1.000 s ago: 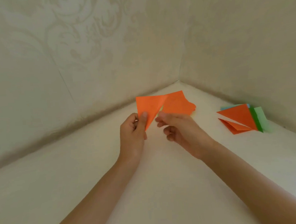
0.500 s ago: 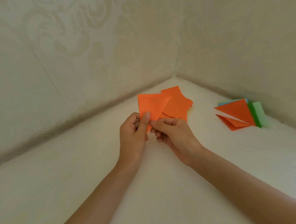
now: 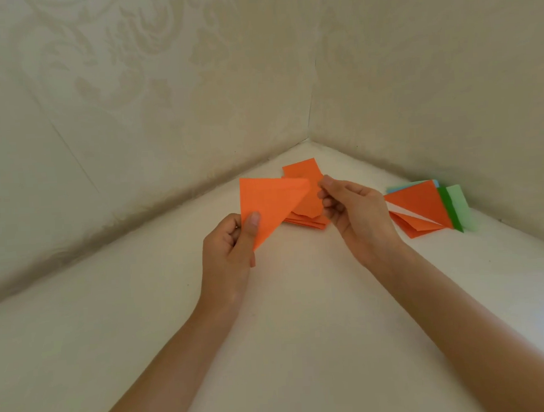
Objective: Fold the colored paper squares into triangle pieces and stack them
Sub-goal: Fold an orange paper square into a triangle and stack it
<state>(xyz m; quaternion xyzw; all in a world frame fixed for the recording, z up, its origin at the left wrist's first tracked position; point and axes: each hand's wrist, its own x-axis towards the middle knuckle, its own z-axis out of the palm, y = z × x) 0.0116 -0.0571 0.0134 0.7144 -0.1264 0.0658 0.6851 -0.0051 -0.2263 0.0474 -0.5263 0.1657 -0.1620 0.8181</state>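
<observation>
My left hand (image 3: 231, 242) holds an orange paper folded into a triangle (image 3: 269, 202) above the surface, its thumb pinching the lower left corner. My right hand (image 3: 349, 211) hovers just right of the triangle's right tip, fingers curled and thumb against forefinger, with a small gap to the paper. Behind the triangle lies a pile of flat orange paper squares (image 3: 303, 172). At the right, against the wall, sits a stack of folded pieces (image 3: 418, 204), orange on top with dark green, light green and blue edges showing.
The white surface (image 3: 285, 299) ends in a corner of two patterned beige walls (image 3: 164, 101) close behind the papers. Both forearms reach in from the bottom edge.
My right hand slid from beside the left thumb up and right along the triangle's edge, coming off past its tip. The triangle now shows flatter and wider.
</observation>
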